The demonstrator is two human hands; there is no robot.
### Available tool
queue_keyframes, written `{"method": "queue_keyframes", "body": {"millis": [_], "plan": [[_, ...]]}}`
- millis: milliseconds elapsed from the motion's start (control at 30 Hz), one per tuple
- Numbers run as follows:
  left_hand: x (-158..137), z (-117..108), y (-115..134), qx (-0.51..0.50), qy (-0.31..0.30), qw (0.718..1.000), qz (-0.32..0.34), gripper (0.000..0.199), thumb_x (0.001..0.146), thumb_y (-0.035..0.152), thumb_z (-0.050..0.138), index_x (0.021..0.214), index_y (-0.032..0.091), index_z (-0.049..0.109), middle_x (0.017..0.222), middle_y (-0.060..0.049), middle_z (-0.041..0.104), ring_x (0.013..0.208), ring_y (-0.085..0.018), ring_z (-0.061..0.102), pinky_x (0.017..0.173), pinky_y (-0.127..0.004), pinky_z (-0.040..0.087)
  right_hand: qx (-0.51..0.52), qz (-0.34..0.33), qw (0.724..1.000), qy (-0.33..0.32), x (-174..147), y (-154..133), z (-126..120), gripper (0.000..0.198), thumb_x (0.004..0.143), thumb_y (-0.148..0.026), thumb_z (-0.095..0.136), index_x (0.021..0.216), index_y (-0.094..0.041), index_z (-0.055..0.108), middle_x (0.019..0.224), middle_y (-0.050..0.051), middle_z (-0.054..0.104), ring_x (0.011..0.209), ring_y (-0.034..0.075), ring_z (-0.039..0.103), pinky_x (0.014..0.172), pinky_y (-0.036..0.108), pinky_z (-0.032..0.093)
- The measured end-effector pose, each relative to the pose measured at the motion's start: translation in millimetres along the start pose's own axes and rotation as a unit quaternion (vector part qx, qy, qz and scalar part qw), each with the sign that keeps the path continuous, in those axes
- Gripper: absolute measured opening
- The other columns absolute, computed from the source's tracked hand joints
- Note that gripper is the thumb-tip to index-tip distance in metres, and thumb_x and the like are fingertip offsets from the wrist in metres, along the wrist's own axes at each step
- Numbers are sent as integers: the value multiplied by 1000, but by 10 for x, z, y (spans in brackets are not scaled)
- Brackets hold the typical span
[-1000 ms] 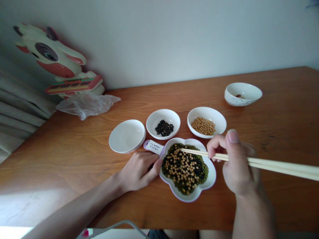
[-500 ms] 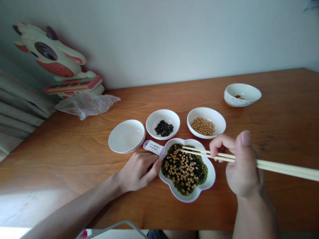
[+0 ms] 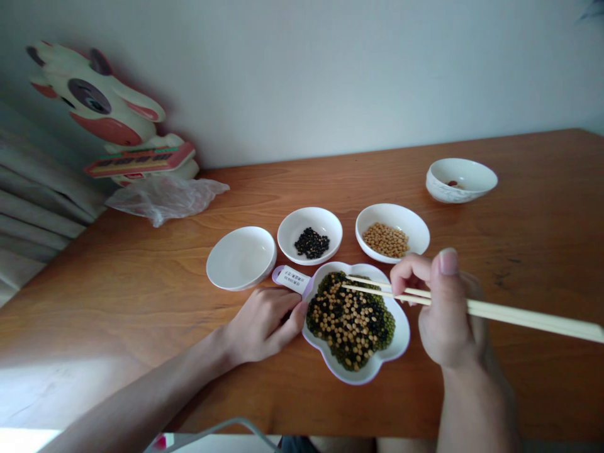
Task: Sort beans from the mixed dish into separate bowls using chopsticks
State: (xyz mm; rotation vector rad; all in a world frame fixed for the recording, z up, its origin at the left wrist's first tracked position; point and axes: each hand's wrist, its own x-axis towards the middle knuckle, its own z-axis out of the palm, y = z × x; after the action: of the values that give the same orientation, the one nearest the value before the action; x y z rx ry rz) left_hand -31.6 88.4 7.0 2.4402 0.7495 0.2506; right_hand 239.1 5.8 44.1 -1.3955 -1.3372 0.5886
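My right hand (image 3: 448, 308) is closed round a pair of pale chopsticks (image 3: 514, 314). Their thin tips reach over the upper part of a white flower-shaped dish (image 3: 401, 333) with a lilac edge. In that dish lies a mix of green, black and tan beans (image 3: 352, 321); whether the tips pinch a bean is too small to tell. My left hand (image 3: 267, 321) rests on the table with its thumb against the dish's left rim, its curled fingers partly hidden by the handle. A printed label (image 3: 291, 279) is stuck on the handle.
Behind the dish stand a bare white bowl (image 3: 240, 258), a bowl of black beans (image 3: 311, 244) and a bowl of tan soybeans (image 3: 385, 240). Another bowl (image 3: 460, 182) sits far right with a few reddish pieces. A cow-shaped toy keyboard (image 3: 141, 163) and plastic bag (image 3: 165, 198) stand back left.
My right hand has shifted slightly left along with the chopsticks, their tips staying over the beans. My left hand holds its place at the dish.
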Motion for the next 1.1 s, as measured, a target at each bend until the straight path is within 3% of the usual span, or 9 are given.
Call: {"method": "queue_keyframes", "body": {"millis": [333, 1100], "plan": [[4, -5, 11, 4, 8, 1000, 9, 36, 108, 30, 37, 74, 21, 42, 70, -2, 58, 62, -14, 51, 63, -31, 38, 30, 25, 999, 8, -22, 98, 14, 75, 107, -68, 16, 63, -22, 56, 57, 2, 51, 55, 17, 48, 56, 36, 30], [10, -8, 11, -11, 3, 1000, 4, 36, 109, 30, 37, 75, 21, 43, 70, -2, 60, 62, -14, 52, 64, -30, 39, 2, -43, 999, -13, -5, -2, 17, 67, 112, -55, 23, 65, -20, 55, 59, 1, 52, 56, 14, 48, 56, 33, 32]]}}
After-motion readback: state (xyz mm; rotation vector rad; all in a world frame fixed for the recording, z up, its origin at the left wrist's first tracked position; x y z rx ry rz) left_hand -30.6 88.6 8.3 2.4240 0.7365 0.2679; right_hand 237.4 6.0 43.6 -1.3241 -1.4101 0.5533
